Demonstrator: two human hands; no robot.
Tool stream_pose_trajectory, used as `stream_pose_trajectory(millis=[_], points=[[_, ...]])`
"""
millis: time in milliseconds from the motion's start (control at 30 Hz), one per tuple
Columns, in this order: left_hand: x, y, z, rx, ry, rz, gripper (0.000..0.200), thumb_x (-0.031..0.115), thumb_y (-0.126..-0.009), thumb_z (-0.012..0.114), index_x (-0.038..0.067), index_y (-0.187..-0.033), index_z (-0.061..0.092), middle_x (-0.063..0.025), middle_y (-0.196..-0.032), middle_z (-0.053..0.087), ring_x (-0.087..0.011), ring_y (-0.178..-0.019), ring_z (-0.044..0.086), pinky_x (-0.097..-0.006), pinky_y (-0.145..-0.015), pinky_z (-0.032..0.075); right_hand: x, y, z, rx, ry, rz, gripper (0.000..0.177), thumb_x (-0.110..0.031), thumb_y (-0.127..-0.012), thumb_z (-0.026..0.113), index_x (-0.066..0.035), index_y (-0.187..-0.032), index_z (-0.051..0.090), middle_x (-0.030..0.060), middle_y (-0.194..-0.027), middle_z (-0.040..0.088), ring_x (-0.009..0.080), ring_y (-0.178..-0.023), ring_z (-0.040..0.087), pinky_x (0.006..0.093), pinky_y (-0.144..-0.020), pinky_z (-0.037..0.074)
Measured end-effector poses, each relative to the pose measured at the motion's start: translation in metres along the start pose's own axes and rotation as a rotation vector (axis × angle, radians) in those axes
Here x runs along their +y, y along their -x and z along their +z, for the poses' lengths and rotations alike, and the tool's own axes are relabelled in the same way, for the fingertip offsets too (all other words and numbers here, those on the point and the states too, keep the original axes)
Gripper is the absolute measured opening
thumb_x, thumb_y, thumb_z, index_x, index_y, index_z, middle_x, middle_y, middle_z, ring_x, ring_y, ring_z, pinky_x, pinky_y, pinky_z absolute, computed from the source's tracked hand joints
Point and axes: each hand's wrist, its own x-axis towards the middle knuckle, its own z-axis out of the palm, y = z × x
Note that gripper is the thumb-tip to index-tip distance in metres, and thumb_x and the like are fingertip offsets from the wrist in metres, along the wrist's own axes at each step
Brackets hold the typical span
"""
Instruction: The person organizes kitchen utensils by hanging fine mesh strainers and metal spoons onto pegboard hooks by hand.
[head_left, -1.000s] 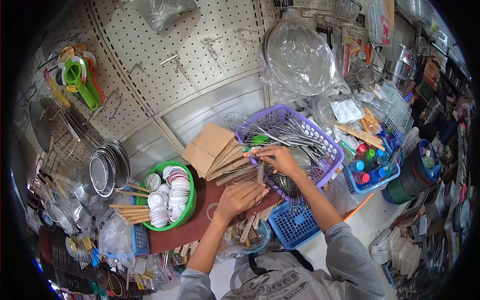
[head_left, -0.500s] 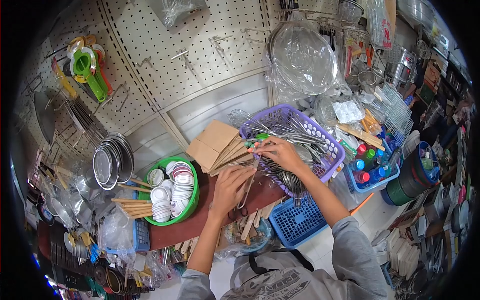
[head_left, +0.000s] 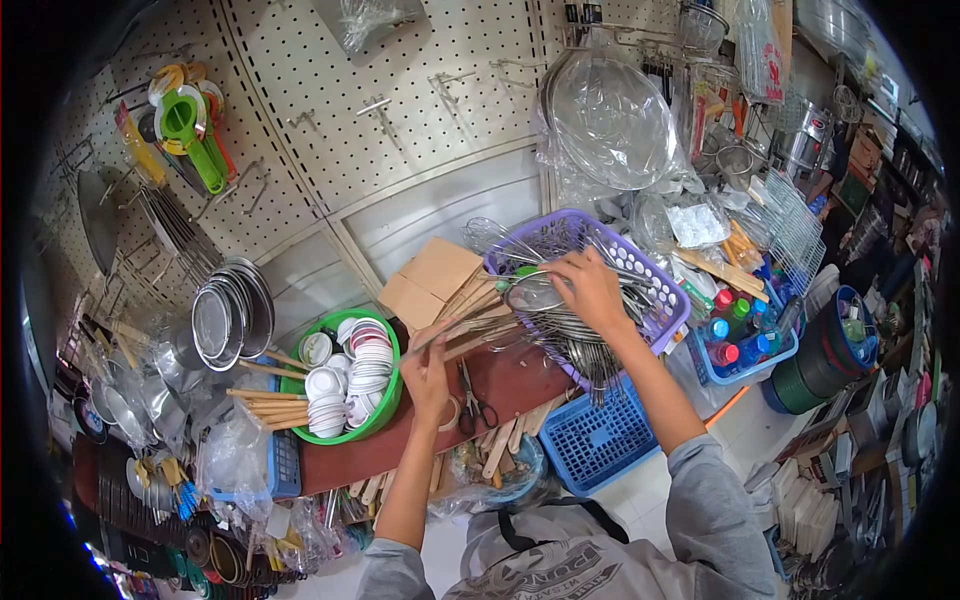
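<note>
a green tub (head_left: 391,408) of white dishes (head_left: 368,368) stands on the counter (head_left: 516,378); the left hand (head_left: 427,372) holds the handle of a strainer (head_left: 532,292) in a narrow grip; scissors (head_left: 466,402) lie nearby; the right hand (head_left: 590,288) pinches its round head, by the purple basket (head_left: 674,324)

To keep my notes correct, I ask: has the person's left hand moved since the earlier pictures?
Yes, the left hand has moved left in the view, closer to the green basin.
</note>
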Motion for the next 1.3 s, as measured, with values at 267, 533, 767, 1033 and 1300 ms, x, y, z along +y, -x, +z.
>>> stream_pose_trajectory(millis=[267,533,767,1033,1300], points=[[-0.007,-0.045,-0.011,0.201,0.263,-0.192,0.038,0.034,-0.109,0.061,-0.002,-0.116,0.070,-0.0044,-0.099,0.071,-0.0103,-0.097,0.066,-0.0288,-0.087,0.053,-0.025,-0.020,-0.020,-0.091,-0.286,0.254,0.022,-0.029,-0.099,0.067,-0.014,-0.113,0.075,0.0185,-0.092,0.075,0.0406,-0.086,0.072,0.0502,-0.075,0.055],[0.007,-0.040,-0.018,-0.033,0.490,-0.359,0.078,0.012,-0.103,0.064,0.005,-0.165,0.018,-0.0180,-0.148,0.051,-0.0252,-0.117,0.067,-0.0372,-0.097,0.058,-0.033,-0.017,-0.015,-0.422,-0.623,0.339,0.024,-0.020,-0.105,0.061,-0.007,-0.122,0.071,0.0119,-0.104,0.075,0.0236,-0.085,0.072,0.0391,-0.078,0.056],[0.029,0.000,-0.026,-0.327,0.341,-0.531,0.088,0.005,-0.097,0.070,0.012,-0.167,0.019,-0.0201,-0.158,0.042,-0.0252,-0.139,0.051,-0.0389,-0.115,0.042,-0.102,0.009,-0.007,-0.654,-1.238,0.669,0.056,-0.007,-0.101,0.056,-0.016,-0.155,0.046,0.0105,-0.138,0.057,0.0197,-0.120,0.061,0.0311,-0.081,0.061],[0.026,0.016,-0.083,-0.238,0.247,-0.614,0.078,-0.007,-0.096,0.067,0.011,-0.164,0.033,-0.0142,-0.139,0.062,-0.0183,-0.128,0.058,-0.0309,-0.108,0.046,-0.163,0.030,0.020,-0.761,-1.451,0.622,0.070,-0.001,-0.100,0.055,-0.020,-0.162,0.028,0.0143,-0.152,0.043,0.0314,-0.133,0.054,0.0416,-0.078,0.070],[0.010,0.055,-0.148,-0.153,0.058,-0.663,0.065,-0.006,-0.095,0.067,0.008,-0.157,0.048,-0.0087,-0.125,0.070,-0.0112,-0.111,0.063,-0.0266,-0.098,0.050,-0.186,0.062,0.115,-0.974,-1.388,0.373,0.063,-0.009,-0.095,0.075,-0.005,-0.150,0.046,0.0077,-0.133,0.062,0.0161,-0.119,0.060,0.0320,-0.102,0.050]])
